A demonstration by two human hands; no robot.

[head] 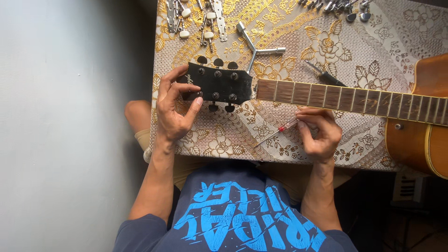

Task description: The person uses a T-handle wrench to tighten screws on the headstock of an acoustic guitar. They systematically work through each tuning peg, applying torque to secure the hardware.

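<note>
An acoustic guitar lies across the patterned table, its black headstock point(219, 84) at the left and its wooden fretboard point(345, 98) running right to the orange body point(422, 135). My left hand point(172, 112) grips the end of the headstock, thumb and fingers at a tuning peg on its near edge. My right hand point(317, 133) rests on the table just below the neck and holds a small screwdriver with a clear red-tipped handle point(284, 127), its shaft pointing left.
A gold floral cloth point(280, 28) covers the table. A metal three-way wrench point(254, 46) lies behind the headstock, a dark tool point(326, 74) behind the neck. Loose tuning machines point(196, 18) and more tuners point(345, 7) sit along the far edge. Grey floor lies at the left.
</note>
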